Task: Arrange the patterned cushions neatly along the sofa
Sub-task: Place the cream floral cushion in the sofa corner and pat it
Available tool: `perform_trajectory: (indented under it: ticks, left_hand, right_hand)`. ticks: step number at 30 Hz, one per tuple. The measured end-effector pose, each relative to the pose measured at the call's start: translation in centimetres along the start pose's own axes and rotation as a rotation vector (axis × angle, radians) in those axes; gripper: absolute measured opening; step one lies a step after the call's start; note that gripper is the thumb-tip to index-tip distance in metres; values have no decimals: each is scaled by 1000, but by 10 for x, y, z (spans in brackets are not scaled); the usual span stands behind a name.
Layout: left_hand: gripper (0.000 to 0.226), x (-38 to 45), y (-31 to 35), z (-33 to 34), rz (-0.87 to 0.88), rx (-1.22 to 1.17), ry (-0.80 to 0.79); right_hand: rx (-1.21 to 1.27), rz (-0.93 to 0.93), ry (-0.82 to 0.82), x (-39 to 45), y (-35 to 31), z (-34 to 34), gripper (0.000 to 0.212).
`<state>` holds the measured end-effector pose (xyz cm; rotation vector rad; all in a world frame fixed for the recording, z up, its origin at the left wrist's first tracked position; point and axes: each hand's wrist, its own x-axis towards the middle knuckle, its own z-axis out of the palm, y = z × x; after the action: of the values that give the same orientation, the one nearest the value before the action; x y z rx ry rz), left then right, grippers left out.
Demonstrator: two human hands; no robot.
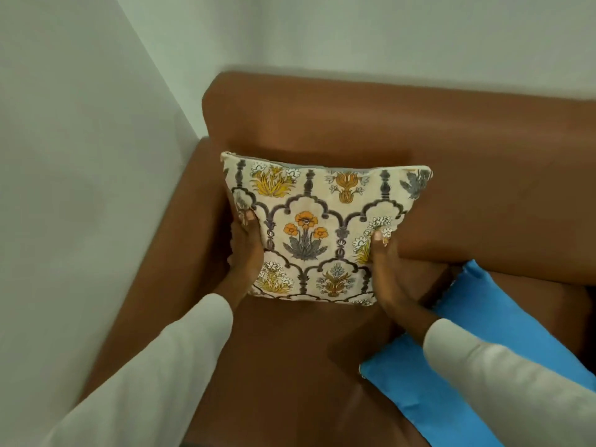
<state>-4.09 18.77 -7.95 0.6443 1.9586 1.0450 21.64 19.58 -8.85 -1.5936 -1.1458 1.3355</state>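
Head view: I hold one patterned cushion (pixel 325 230) upright in the sofa (pixel 451 162) corner, left hand (pixel 246 250) and right hand (pixel 387 272) each closed on a side edge. I judge it light, soft and compressible; side edges suit holding. Just beyond my right grip: one blue cushion (pixel 483 317).

No writing, label, brand mark or number can be read anywhere in this view. The patterned cushion (pixel 322 233) carries only printed flowers and dark arches — no lettering — and the brown sofa (pixel 451 162), the blue cushion (pixel 477 317) and the pale wall (pixel 80 124) are plain.
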Motion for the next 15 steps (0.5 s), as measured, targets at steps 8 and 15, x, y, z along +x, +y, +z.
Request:
perform_trajectory:
  ticks: [8, 15]
  left_hand:
    - [82, -3, -36, -14, 399, 450, 233]
    - [67, 25, -29, 43, 1074, 961, 35]
  right_hand:
    - [-870, -431, 381, 3, 35, 24, 73]
    - [-1247, -1065, 79, 63, 44, 32, 66]
